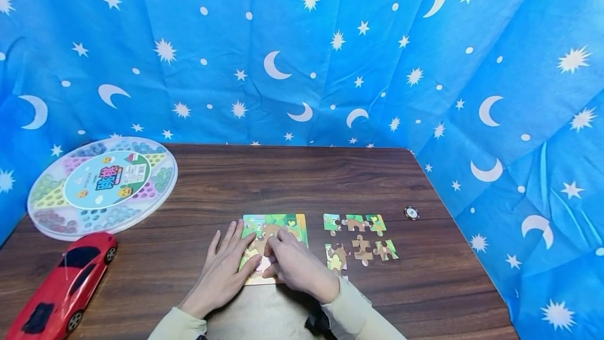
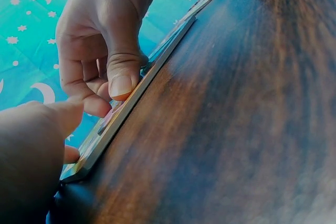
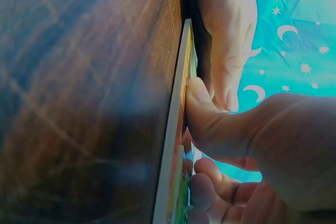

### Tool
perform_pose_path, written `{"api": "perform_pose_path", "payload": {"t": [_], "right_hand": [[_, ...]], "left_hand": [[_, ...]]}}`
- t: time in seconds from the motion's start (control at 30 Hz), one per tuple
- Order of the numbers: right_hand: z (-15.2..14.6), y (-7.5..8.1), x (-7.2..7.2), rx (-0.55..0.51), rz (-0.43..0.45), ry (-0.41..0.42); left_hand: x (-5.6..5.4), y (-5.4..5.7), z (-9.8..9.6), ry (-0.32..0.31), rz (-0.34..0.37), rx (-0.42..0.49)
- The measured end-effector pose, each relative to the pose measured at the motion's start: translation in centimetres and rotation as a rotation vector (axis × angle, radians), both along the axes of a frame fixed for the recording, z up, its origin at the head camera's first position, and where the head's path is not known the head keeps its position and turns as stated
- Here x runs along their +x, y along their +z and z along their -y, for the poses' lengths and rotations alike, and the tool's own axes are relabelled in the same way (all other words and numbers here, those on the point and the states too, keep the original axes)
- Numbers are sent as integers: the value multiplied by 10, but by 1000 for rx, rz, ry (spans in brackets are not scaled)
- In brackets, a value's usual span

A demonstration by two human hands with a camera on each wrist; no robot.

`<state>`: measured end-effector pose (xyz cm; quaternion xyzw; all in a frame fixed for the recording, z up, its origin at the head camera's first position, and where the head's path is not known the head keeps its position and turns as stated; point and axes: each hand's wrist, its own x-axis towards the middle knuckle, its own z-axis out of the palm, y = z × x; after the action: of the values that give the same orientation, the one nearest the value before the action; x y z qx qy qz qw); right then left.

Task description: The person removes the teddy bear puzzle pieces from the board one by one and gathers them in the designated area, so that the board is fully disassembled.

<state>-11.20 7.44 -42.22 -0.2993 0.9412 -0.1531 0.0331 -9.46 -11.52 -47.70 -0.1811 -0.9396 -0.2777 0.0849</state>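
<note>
A framed jigsaw puzzle [image 1: 255, 280] with a brown animal on green lies flat on the table, partly covered by both hands. My left hand [image 1: 226, 269] rests along its left side, fingers fairly straight and thumb over the lower part. Over the lower middle, my right hand [image 1: 297, 261] has curled fingers and pinches at a puzzle piece, mostly hidden beneath them. In the left wrist view, the right thumb [image 2: 123, 80] sits by the frame's near rim. Several loose puzzle pieces [image 1: 362, 251] lie in two rows right of the frame.
A round Chinese checkers box [image 1: 52, 201] stands at the back left, with a red toy car [image 1: 56, 290] in front of it. A small dark round chip [image 1: 411, 213] lies far right. Blue star-and-moon cloth [image 1: 283, 30] hangs behind the brown wooden table [image 1: 283, 182].
</note>
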Motion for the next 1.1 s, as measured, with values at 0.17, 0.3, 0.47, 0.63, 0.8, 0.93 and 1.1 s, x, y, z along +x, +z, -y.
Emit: {"api": "perform_pose_path", "payload": {"t": [0.17,0.3,0.47,0.63,0.8,0.93,1.1], "right_hand": [[0,0,0,7,-1,7],[0,0,0,6,8,13],[0,0,0,19,2,19],[0,-2,0,12,-8,24],[-1,-3,1,-16,2,13],[-1,-2,1,-27,16,9],[-2,-1,1,-48,17,19]], "left_hand": [[2,0,0,-11,-25,21],[2,1,0,-15,-37,21],[2,0,0,-15,-39,19],[0,-1,1,-9,-21,16],[-1,-2,1,-9,-10,11],[-1,-2,1,-9,-7,8],[-1,-1,1,-11,0,7]]}}
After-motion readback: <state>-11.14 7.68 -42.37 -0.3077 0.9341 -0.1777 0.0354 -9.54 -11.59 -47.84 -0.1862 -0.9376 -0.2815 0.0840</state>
